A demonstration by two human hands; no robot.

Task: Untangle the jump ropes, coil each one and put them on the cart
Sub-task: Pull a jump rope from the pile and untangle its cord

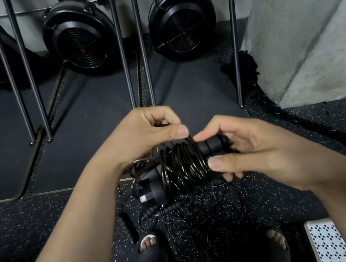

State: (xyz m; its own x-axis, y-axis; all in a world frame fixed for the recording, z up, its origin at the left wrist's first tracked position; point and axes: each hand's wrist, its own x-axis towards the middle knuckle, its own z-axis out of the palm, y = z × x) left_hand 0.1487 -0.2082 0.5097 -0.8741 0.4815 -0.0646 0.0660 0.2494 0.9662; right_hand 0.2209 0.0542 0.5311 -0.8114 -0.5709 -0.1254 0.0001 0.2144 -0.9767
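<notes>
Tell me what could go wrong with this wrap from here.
The left hand pinches only a thin cord; if it slips, the coil around the handles in the right hand may spring loose. The tangle on the floor lies beside a sandal and could snag it.

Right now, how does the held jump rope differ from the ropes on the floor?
The held jump rope is wound tightly round its handles; the floor ropes sprawl in loose tangled loops. The right hand grips the held jump rope and the left hand pinches its cord; the floor ropes lie untouched. Both are black.
</notes>
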